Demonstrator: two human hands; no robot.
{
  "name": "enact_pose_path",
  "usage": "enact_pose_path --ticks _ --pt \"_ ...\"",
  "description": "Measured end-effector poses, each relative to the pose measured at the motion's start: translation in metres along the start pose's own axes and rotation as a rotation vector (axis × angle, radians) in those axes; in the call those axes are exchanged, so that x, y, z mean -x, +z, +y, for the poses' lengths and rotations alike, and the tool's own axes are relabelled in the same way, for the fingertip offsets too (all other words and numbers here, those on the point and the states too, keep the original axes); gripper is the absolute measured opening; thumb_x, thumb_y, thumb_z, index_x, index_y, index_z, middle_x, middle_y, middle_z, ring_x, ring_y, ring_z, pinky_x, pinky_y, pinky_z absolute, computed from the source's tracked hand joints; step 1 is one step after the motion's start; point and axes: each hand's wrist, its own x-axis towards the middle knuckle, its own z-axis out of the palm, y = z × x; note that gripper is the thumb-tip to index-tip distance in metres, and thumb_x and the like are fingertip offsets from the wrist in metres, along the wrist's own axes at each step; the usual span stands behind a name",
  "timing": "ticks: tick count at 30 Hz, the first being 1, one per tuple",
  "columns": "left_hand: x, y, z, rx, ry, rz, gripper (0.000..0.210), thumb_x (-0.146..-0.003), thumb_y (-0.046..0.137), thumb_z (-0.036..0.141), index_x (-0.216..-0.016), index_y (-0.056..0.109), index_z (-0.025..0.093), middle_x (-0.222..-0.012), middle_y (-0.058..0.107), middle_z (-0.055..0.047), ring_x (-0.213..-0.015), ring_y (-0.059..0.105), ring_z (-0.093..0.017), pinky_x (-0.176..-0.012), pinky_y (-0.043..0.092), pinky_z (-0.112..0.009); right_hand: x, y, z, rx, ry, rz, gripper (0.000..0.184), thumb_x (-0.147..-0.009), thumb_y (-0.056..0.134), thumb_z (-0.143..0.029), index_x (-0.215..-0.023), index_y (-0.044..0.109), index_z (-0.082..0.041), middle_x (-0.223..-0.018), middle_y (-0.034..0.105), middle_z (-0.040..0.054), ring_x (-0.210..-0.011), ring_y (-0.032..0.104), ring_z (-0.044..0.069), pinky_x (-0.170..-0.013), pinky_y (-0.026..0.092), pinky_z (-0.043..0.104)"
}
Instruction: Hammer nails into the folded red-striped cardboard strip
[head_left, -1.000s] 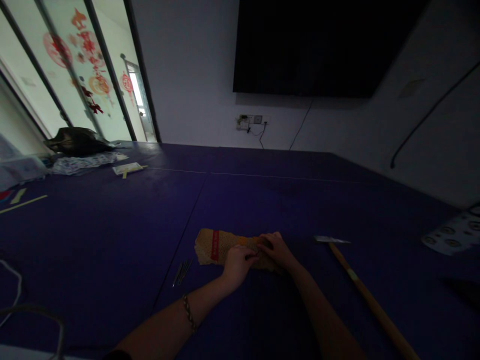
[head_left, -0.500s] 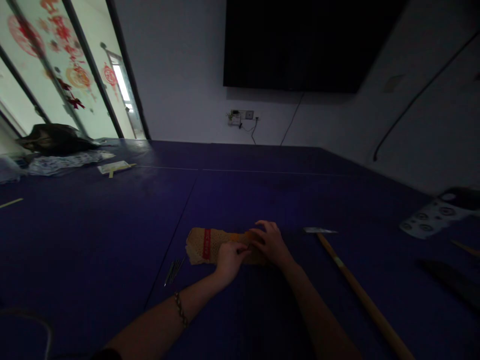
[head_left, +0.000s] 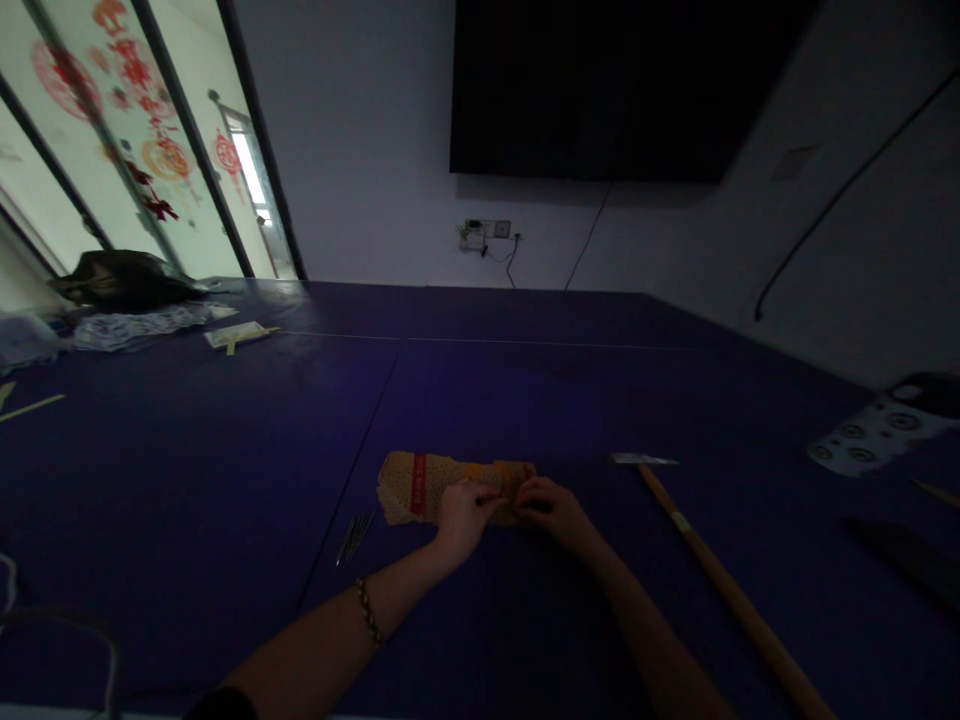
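Observation:
A long tan, dotted piece with a red lettered band point(head_left: 401, 488) lies crosswise in front of me. It has orange patches toward its right end. Over its middle, my left hand point(head_left: 463, 515) pinches finger and thumb together; what they hold is too small and dark to make out. My right hand point(head_left: 553, 508) is at the right end of the piece, its fingers drawn together close to the left fingertips. Anything between them is hidden. Several thin metal nails point(head_left: 354, 538) lie left of the piece. A hammer point(head_left: 720, 580) with a long wooden handle rests to the right.
All this lies on a dark blue-purple surface point(head_left: 487, 390). A patterned white item point(head_left: 862, 440) and a dark flat object point(head_left: 900, 555) are at the right. A black bag point(head_left: 131, 280) and plastic packets point(head_left: 142, 325) sit at the far left. A cable loop point(head_left: 82, 625) is near left.
My right hand has lowered and drawn its spread fingers in, uncovering the right end of the tan piece. The left hand stays pinched in nearly the same spot. The view shifts slightly.

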Motion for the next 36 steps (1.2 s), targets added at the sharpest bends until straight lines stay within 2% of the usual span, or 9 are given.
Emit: enact_pose_path --ticks 10,15,18,25,30,36 --pt "0.000 -0.001 -0.005 -0.063 0.029 -0.048 0.015 -0.072 0.063 0.035 -0.075 0.072 0.023 -0.071 0.070 -0.001 -0.071 0.059 -0.017 -0.065 0.042 -0.026 -0.002 0.011 -0.003 0.033 0.025 0.120 0.002 -0.069 0.062 -0.021 -0.069 0.064 -0.021 -0.078 0.064 0.0041 -0.082 0.057 0.021 -0.077 0.042 0.036" --pt "-0.001 0.000 -0.005 0.012 0.049 -0.014 0.011 -0.071 0.064 0.031 -0.073 0.071 0.023 -0.073 0.070 0.000 -0.073 0.060 -0.016 -0.070 0.042 -0.026 -0.003 0.015 -0.005 0.058 0.051 0.160 0.015 -0.064 0.067 -0.024 -0.078 0.065 -0.019 -0.095 0.064 0.0085 -0.098 0.051 0.026 -0.087 0.034 0.044" --pt "-0.002 0.000 -0.004 0.042 0.064 -0.012 0.008 -0.070 0.065 0.028 -0.071 0.071 0.023 -0.076 0.071 0.000 -0.074 0.060 -0.016 -0.072 0.042 -0.026 -0.003 0.015 -0.004 0.052 0.057 0.158 0.016 -0.063 0.067 -0.025 -0.078 0.065 -0.020 -0.100 0.063 0.0084 -0.104 0.049 0.027 -0.090 0.031 0.046" --pt "-0.002 -0.001 -0.004 -0.076 -0.002 -0.051 0.013 -0.072 0.063 0.032 -0.073 0.071 0.023 -0.074 0.071 0.000 -0.074 0.059 -0.017 -0.068 0.041 -0.027 -0.004 0.009 0.000 -0.003 0.041 0.120 0.015 -0.064 0.063 -0.018 -0.079 0.064 -0.023 -0.101 0.064 0.0041 -0.102 0.052 0.023 -0.089 0.034 0.042" --pt "-0.003 -0.003 0.000 -0.130 -0.035 -0.100 0.011 -0.071 0.063 0.030 -0.074 0.071 0.024 -0.074 0.070 0.001 -0.073 0.060 -0.017 -0.069 0.040 -0.026 -0.003 0.009 0.002 -0.027 0.041 0.117 0.015 -0.065 0.061 -0.017 -0.078 0.064 -0.022 -0.099 0.065 0.0050 -0.102 0.052 0.024 -0.089 0.035 0.043" --pt "-0.004 -0.002 0.008 -0.123 0.024 -0.137 0.009 -0.070 0.064 0.029 -0.071 0.071 0.024 -0.077 0.070 0.001 -0.077 0.060 -0.017 -0.072 0.039 -0.026 -0.004 0.011 0.007 -0.042 0.041 0.126 0.016 -0.063 0.061 -0.016 -0.078 0.064 -0.021 -0.097 0.065 0.0057 -0.099 0.054 0.024 -0.087 0.038 0.042"
